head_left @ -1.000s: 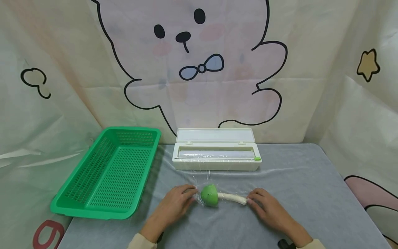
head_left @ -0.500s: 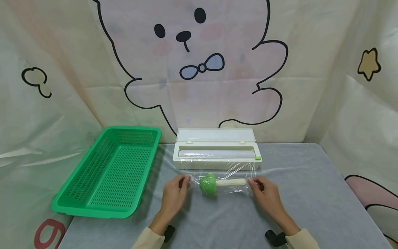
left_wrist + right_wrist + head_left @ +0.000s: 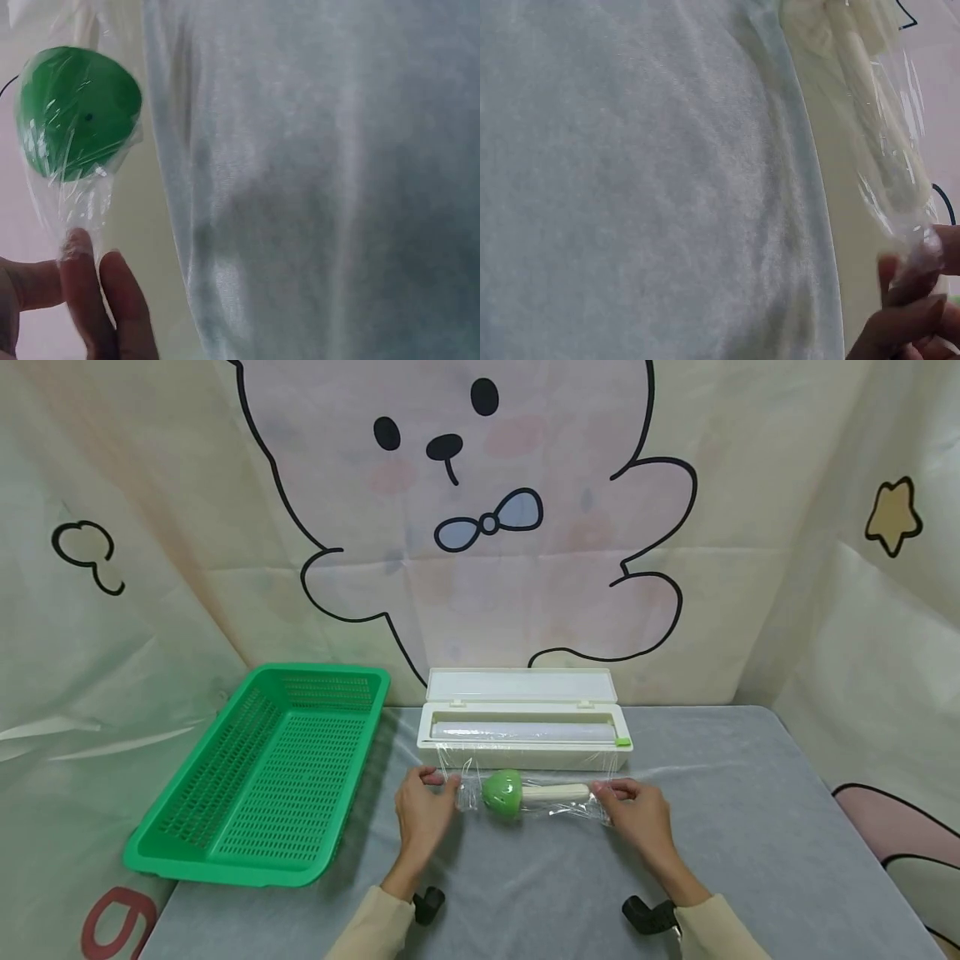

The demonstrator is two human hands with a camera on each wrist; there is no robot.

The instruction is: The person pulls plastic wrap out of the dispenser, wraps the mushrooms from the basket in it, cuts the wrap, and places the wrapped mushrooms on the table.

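Note:
A toy mushroom [image 3: 502, 794] with a round green cap and a long white stem lies sideways inside clear cling film [image 3: 573, 807]. My left hand [image 3: 422, 817] pinches the gathered film beyond the cap; in the left wrist view the green cap [image 3: 79, 112] shows through wrinkled film above the fingertips. At the stem's end, my right hand [image 3: 641, 818] pinches the film, twisted to a bunch in the right wrist view near the white stem [image 3: 885, 135]. The film still runs back to a white dispenser box [image 3: 525, 760], whose lid stands up over the roll [image 3: 521, 732].
A green plastic basket [image 3: 225, 875] with perforated walls stands at the left of the grey cloth-covered table [image 3: 750, 827]. Behind the table hangs a curtain [image 3: 562, 610] printed with a cartoon bear. A small green slider [image 3: 622, 742] sits at the box's right end.
Both hands have moved forward, carrying the wrapped toy mushroom closer to the dispenser box. The stem lies straighter across, and the film is now bunched in the fingers at both ends.

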